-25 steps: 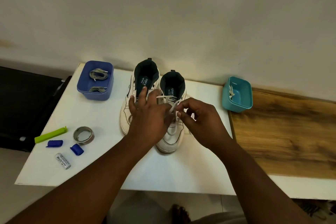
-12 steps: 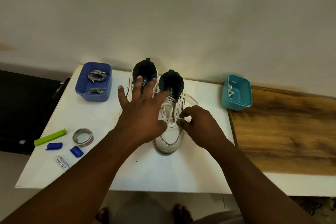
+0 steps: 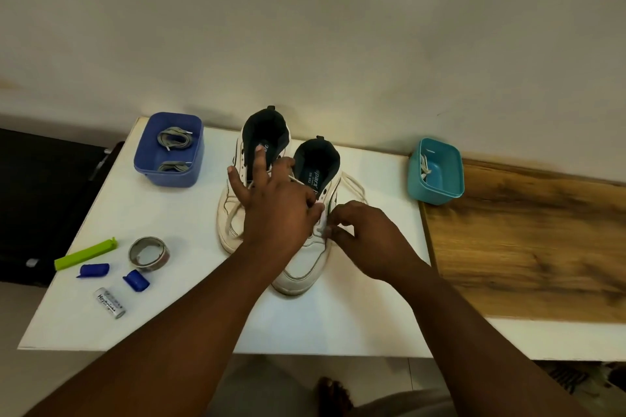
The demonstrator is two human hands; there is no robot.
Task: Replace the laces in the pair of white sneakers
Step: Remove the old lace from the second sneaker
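Observation:
Two white sneakers stand side by side on the white table (image 3: 189,315), the left sneaker (image 3: 230,217) slightly farther back than the right sneaker (image 3: 305,267). My left hand (image 3: 277,213) lies over both with fingers spread and straight, its thumb on the right sneaker's tongue. My right hand (image 3: 369,240) pinches the white lace (image 3: 355,184) at the eyelets on that sneaker's right side; a loop of it trails on the table behind. Grey laces (image 3: 174,139) lie in a blue box (image 3: 169,176) at the back left.
A teal box (image 3: 440,189) holding a white lace stands at the back right, beside a wooden board (image 3: 525,247). At the front left lie a green clip (image 3: 84,254), a tape roll (image 3: 149,252), two blue caps (image 3: 135,279) and a battery (image 3: 110,303). The wall runs close behind.
My left hand opened from its hold at the laces and spread its fingers over the sneakers. My right hand dropped lower, to the eyelets on the right sneaker's side.

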